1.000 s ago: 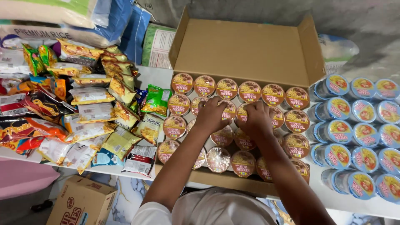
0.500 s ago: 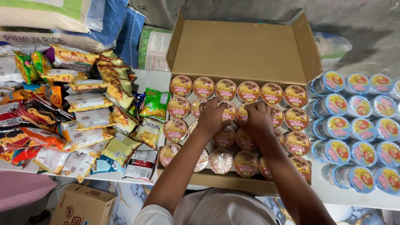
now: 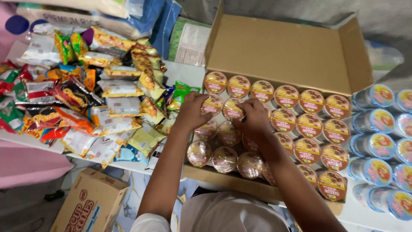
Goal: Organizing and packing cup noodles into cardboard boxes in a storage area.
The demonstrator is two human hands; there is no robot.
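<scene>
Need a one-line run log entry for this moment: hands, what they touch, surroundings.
left hand: on cup noodles | right hand: on neighbouring cup | cardboard box: open | snack packets: left

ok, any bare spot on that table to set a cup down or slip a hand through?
Little. A white strip of table shows between the snack packet pile and the open cardboard box, just behind the green packet. The box is packed with noodle cups, both hands on them. On the right, the blue-lidded cups lie tight against the box.

White surface (image 3: 184, 71) is standing against a grey wall (image 3: 292, 13); pale marbled floor (image 3: 133, 202) is showing below, with even light falling throughout.
</scene>
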